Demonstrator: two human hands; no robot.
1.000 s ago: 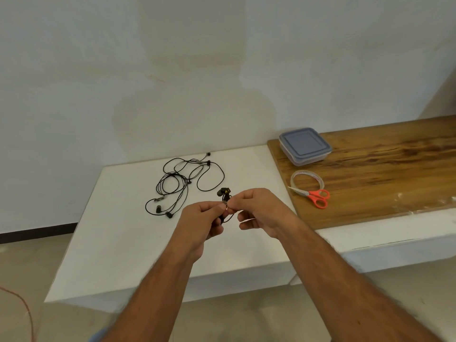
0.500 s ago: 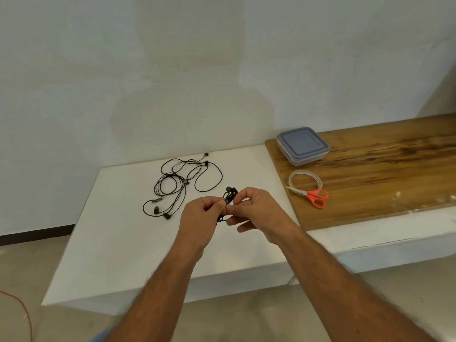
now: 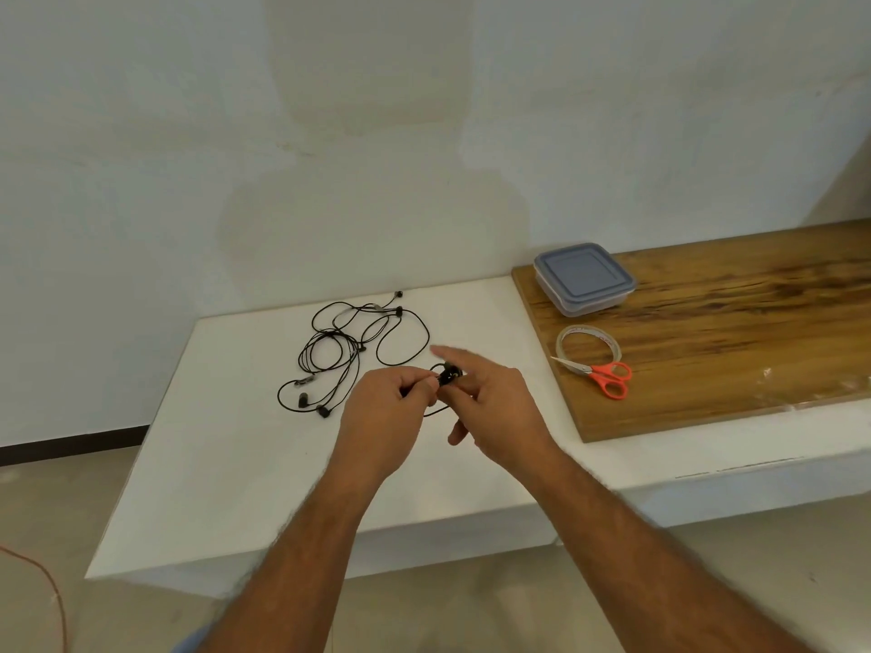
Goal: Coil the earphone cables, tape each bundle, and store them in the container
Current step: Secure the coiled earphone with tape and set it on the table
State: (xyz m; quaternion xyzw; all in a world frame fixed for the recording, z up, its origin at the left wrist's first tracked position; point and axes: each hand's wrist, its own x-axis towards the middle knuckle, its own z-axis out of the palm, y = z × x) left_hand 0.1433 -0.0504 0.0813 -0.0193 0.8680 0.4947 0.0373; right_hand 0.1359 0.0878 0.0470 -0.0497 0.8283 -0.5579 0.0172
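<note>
My left hand point(image 3: 384, 417) pinches a small coiled black earphone bundle point(image 3: 447, 373) above the white table point(image 3: 226, 464). My right hand point(image 3: 497, 407) sits right beside the bundle and touches it, index finger stretched out over it and lower fingers loosely bent. A short loop of cable point(image 3: 436, 411) hangs below the two hands. A tangle of loose black earphones point(image 3: 351, 353) lies on the table behind my left hand. The lidded clear plastic container point(image 3: 584, 279) stands on the wooden board point(image 3: 730, 332) to the right. The tape roll point(image 3: 589, 344) lies in front of it.
Orange-handled scissors point(image 3: 605, 377) lie against the tape roll on the board. A pale wall stands close behind the table. The table's front edge is just below my forearms, with floor beneath. A thin red cord point(image 3: 42, 582) lies on the floor at lower left.
My right hand let go its pinch on the bundle, and its index finger straightened out over it. My left hand kept its hold. The view shifted slightly.
</note>
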